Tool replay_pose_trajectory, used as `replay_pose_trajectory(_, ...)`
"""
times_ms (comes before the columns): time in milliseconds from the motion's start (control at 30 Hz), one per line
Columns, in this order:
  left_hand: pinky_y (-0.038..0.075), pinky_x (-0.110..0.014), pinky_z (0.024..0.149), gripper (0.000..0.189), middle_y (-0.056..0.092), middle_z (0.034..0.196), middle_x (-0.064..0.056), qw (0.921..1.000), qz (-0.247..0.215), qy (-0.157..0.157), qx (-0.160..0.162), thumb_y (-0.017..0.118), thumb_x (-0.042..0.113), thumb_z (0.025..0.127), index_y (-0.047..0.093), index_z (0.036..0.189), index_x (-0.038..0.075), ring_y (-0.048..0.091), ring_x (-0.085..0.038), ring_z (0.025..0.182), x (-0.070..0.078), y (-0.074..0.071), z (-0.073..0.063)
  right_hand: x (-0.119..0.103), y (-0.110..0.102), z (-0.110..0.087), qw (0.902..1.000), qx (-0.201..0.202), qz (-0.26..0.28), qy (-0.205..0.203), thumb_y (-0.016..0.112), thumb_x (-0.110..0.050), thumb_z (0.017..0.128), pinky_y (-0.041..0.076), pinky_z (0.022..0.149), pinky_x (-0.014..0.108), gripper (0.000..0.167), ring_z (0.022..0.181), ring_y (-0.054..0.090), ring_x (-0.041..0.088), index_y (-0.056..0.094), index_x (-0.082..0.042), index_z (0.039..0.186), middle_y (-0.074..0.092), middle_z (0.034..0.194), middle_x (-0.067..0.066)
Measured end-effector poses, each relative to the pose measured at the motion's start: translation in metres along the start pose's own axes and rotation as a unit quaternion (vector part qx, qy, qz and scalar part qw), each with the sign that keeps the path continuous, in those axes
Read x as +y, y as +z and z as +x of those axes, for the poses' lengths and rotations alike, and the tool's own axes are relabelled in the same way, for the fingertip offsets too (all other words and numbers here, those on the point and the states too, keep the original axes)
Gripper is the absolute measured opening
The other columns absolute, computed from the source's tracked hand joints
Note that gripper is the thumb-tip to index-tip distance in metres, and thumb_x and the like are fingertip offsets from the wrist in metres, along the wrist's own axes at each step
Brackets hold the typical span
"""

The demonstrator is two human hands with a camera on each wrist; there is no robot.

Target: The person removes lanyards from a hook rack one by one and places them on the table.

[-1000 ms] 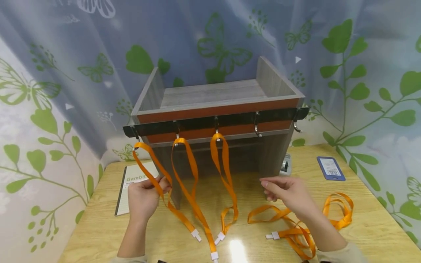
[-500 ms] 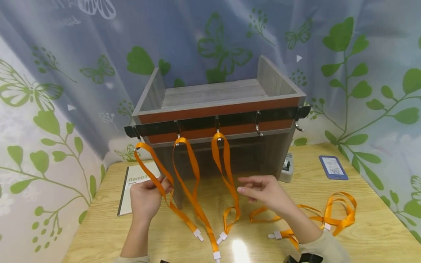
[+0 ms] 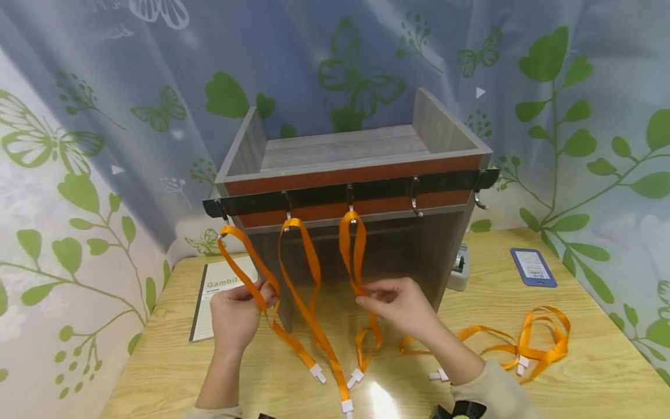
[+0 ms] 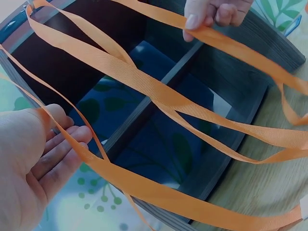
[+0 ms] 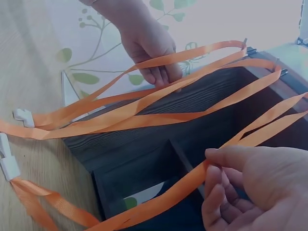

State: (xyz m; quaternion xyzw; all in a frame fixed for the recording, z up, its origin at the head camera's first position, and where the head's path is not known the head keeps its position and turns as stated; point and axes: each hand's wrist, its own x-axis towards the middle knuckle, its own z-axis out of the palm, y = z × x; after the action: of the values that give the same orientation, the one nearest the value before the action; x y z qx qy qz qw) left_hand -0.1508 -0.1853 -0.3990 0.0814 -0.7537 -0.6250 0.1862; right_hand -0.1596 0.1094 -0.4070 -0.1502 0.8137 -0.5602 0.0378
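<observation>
Three orange lanyards with white clips hang from the hooks of a black rail [image 3: 319, 196]. My left hand [image 3: 237, 317] is at the leftmost lanyard [image 3: 238, 270]; in the left wrist view its fingers [image 4: 62, 154] lie loosely under one strand, thumb and fingertips apart. The middle lanyard [image 3: 300, 302] hangs between the hands. My right hand [image 3: 400, 302] pinches the third lanyard [image 3: 358, 250] partway down between thumb and forefinger, as the right wrist view shows. The ends of the lanyards reach down to the table.
The rail is fixed across a grey wooden shelf unit [image 3: 419, 150]. More orange lanyards [image 3: 546, 352] lie tangled on the table [image 3: 162, 361] at right. Behind them are a blue card holder [image 3: 534, 267] and a small grey device [image 3: 459, 273]; a notebook [image 3: 209, 314] lies at left.
My right hand has moved left from above the loose lanyards to the third hanging lanyard and now pinches it. My left hand has stayed at the leftmost lanyard.
</observation>
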Motion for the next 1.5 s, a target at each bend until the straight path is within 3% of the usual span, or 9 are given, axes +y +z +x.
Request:
replay_pose_trajectory(233,0.063,-0.027,0.058,0.016,0.075,0.071,-0.012,0.9998,-0.018,0.012,-0.002,0.076,-0.004,0.082,0.074,0.093,-0.014,0.072,-0.01,0.057,-0.001,0.003,0.001,-0.003,-0.003,0.002,0.9996,0.022,0.004,-0.017,0.079,-0.028,0.086,0.055,0.052,0.024,0.02,0.058,0.068,0.016,0.08,-0.009,0.095,0.077,0.091,0.009)
replay_pose_trajectory(500,0.062,-0.025,0.057,0.016,0.075,0.068,0.001,0.9998,-0.021,0.005,0.003,0.075,-0.005,0.082,0.073,0.094,-0.015,0.072,-0.009,0.057,-0.002,0.002,0.0,-0.023,-0.013,0.0,0.9945,0.057,-0.032,-0.081,0.08,-0.024,0.086,0.057,0.052,0.025,0.015,0.057,0.065,0.011,0.081,-0.011,0.093,0.072,0.077,0.003)
replay_pose_trajectory(667,0.062,-0.026,0.058,0.017,0.075,0.067,0.001,0.9997,-0.023,0.0,0.0,0.075,-0.004,0.082,0.073,0.095,-0.015,0.072,-0.009,0.057,-0.002,0.001,0.001,-0.039,-0.02,-0.006,0.9903,0.078,-0.046,-0.106,0.079,-0.02,0.086,0.057,0.053,0.025,0.013,0.058,0.064,0.012,0.081,-0.009,0.094,0.071,0.075,0.001)
replay_pose_trajectory(700,0.062,-0.026,0.058,0.017,0.075,0.067,0.001,0.9998,-0.022,0.0,0.0,0.075,-0.004,0.082,0.073,0.095,-0.015,0.072,-0.009,0.057,-0.002,0.001,0.001,-0.043,-0.022,-0.008,0.9902,0.079,-0.046,-0.105,0.079,-0.019,0.087,0.058,0.061,0.022,0.013,0.058,0.064,0.011,0.081,-0.01,0.094,0.072,0.074,0.001)
replay_pose_trajectory(900,0.062,-0.027,0.057,0.018,0.074,0.063,0.001,0.9997,-0.026,0.0,0.003,0.075,-0.003,0.082,0.073,0.095,-0.015,0.072,-0.01,0.056,-0.001,0.002,0.0,-0.064,-0.029,-0.016,0.9872,0.075,-0.031,-0.138,0.077,-0.008,0.087,0.055,0.058,0.021,0.008,0.062,0.059,0.01,0.081,-0.009,0.094,0.071,0.077,0.002)
replay_pose_trajectory(933,0.062,-0.026,0.057,0.018,0.074,0.063,0.001,0.9997,-0.025,0.0,0.004,0.076,-0.002,0.082,0.073,0.095,-0.015,0.072,-0.01,0.056,-0.001,0.002,0.0,-0.067,-0.03,-0.017,0.9868,0.071,-0.026,-0.143,0.076,-0.006,0.087,0.053,0.05,0.023,0.009,0.061,0.057,0.011,0.081,-0.009,0.094,0.069,0.077,0.002)
replay_pose_trajectory(1167,0.061,-0.023,0.056,0.02,0.074,0.065,-0.005,1.0,-0.006,-0.001,0.007,0.077,0.002,0.083,0.074,0.094,-0.013,0.071,-0.008,0.056,-0.002,0.001,0.001,-0.082,-0.035,-0.022,0.9898,0.044,0.007,-0.135,0.075,-0.005,0.087,0.052,0.047,0.024,0.013,0.057,0.056,0.01,0.08,-0.01,0.098,0.07,0.08,0.003)
replay_pose_trajectory(1500,0.063,-0.025,0.06,0.019,0.075,0.074,-0.016,0.9999,-0.008,-0.013,-0.003,0.075,-0.001,0.083,0.073,0.096,-0.015,0.072,-0.009,0.057,-0.002,0.001,0.001,-0.084,-0.037,-0.039,0.9901,0.046,0.036,-0.127,0.078,-0.002,0.084,0.059,0.059,0.027,0.009,0.069,0.065,0.016,0.079,-0.001,0.093,0.074,0.083,0.01)
